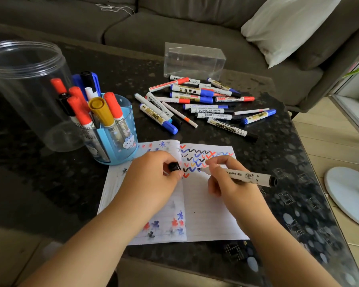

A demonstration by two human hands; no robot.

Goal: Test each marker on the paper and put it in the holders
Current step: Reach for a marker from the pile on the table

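I have the marker (pixel 243 175) low and slanted in my right hand (pixel 226 183), fingers pinched round its barrel near the nib, so the tip meets the paper (pixel 207 204) at the end of the lowest row of tick marks, just below centre frame. That shallow angle keeps the stroke short and lets me see the ink colour. My left hand (pixel 153 172) curls round the black cap (pixel 174 166) and rests on the paper's fold, which I judge does two jobs: it pins the sheet flat and keeps the cap ready for closing.

The blue holder (pixel 120 139) stands touching the paper's upper left corner, near enough to drop the marker in once capped; it already carries red, yellow and black ones upright. The clear jar (pixel 29 90) behind it, at the left edge, holds more. The untested pile (pixel 195 102) lies above the paper, upper centre, before a clear box (pixel 193 59) on the dark table (pixel 288 204).
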